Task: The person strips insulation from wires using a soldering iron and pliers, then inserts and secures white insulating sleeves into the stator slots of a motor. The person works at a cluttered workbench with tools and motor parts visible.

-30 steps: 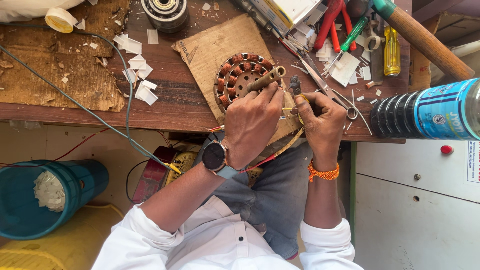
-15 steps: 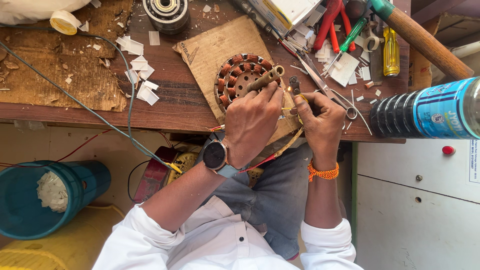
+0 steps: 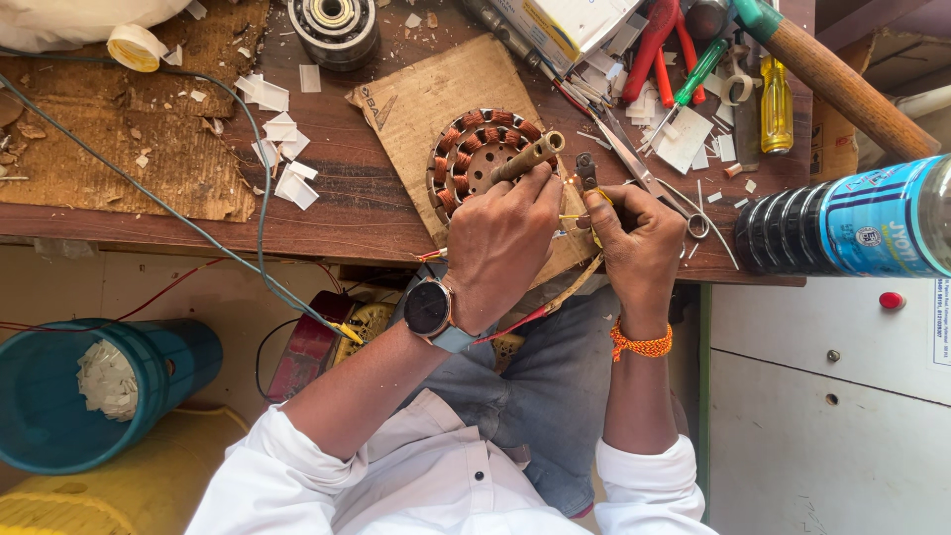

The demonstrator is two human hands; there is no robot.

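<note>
Gripping a brass-coloured rod (image 3: 528, 157), the left hand (image 3: 503, 243) is clenching its fingers around it and resting on the copper-wound stator (image 3: 474, 159), which is lying on a cardboard sheet (image 3: 426, 94) near the desk (image 3: 347, 213) edge. The right hand (image 3: 639, 243) is pinching a small dark tool (image 3: 586, 173) just beside the stator, fingers curled tight. Scissors (image 3: 649, 183) are lying just to its right.

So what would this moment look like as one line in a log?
left hand: holds motor stator by its shaft | right hand: grips small tool at yellow wire | support: cardboard sheet on wooden bench
</note>
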